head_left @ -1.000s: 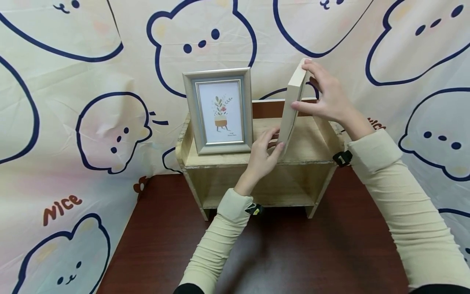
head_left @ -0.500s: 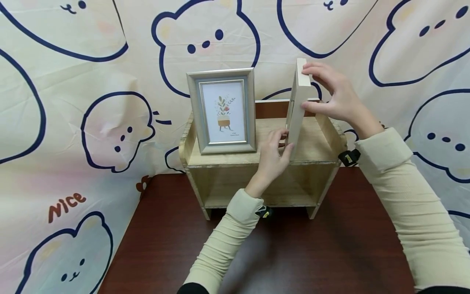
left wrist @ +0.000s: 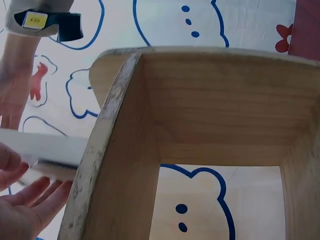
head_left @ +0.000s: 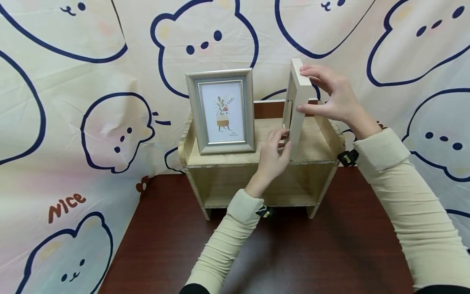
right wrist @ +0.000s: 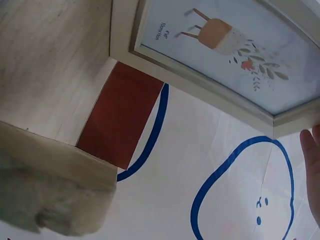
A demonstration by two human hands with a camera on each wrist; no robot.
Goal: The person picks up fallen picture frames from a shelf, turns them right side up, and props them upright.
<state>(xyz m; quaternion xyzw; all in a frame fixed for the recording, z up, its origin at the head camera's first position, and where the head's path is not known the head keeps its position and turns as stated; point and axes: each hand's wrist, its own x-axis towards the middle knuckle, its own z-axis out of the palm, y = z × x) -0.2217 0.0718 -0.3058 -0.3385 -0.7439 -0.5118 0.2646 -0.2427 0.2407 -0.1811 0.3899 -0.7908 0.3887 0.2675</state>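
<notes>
A cream photo frame [head_left: 300,94] is held upright, edge-on, above the right half of a small wooden shelf [head_left: 312,151]. Its front, in the right wrist view, has a potted-plant print [right wrist: 220,37]; its back faces left. My right hand [head_left: 332,94] grips its upper part, thumb on the near side edge and fingers at the top. Low on the same frame my left hand [head_left: 273,155] pinches with thumb and fingers, some of them hidden behind it. A silver-grey photo frame [head_left: 220,110] with a similar print stands on the shelf top to the left.
The shelf has raised side panels and an open lower compartment [head_left: 257,190]. It stands on a dark red-brown table [head_left: 293,253] against a cloth backdrop [head_left: 110,73] printed with bear outlines.
The cream frame has turned about its upright axis, so its back with the stand now shows on the left. Both hands have shifted slightly right with it, then barely moved.
</notes>
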